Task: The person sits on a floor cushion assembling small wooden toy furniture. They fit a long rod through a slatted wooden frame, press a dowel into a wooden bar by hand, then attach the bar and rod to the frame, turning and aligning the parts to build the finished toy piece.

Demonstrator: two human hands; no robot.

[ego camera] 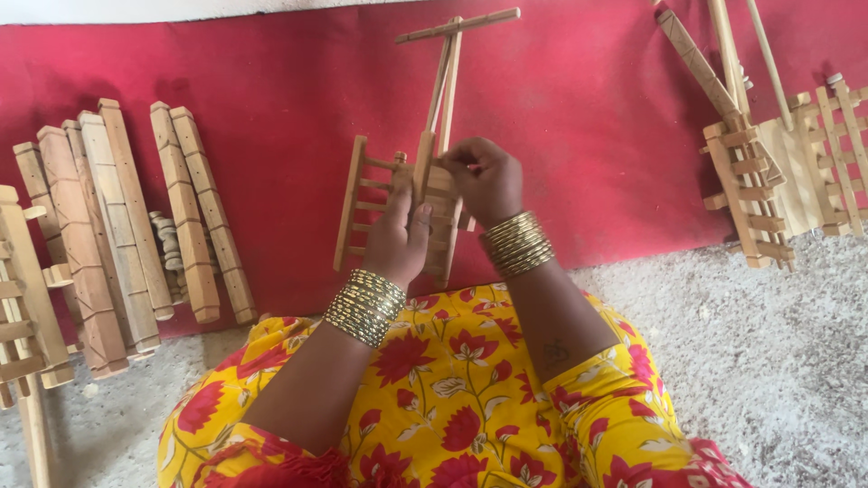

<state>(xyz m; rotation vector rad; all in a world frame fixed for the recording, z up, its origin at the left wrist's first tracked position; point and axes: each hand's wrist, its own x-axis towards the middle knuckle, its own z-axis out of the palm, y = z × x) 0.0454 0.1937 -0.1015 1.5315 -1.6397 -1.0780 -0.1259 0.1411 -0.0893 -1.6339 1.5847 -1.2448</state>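
A small wooden ladder-like frame with a long handle ending in a crossbar is held upright over a red cloth. My left hand grips the frame's lower middle, thumb against the handle's base. My right hand pinches the top of the frame's right side, fingers closed on the wood. Both wrists wear stacks of gold bangles. My lap, in yellow cloth with red flowers, fills the foreground.
Several long notched wooden pieces lie in a row at the left on the red cloth. More slatted wooden frames with handles lie at the right. Grey rough floor surrounds my lap.
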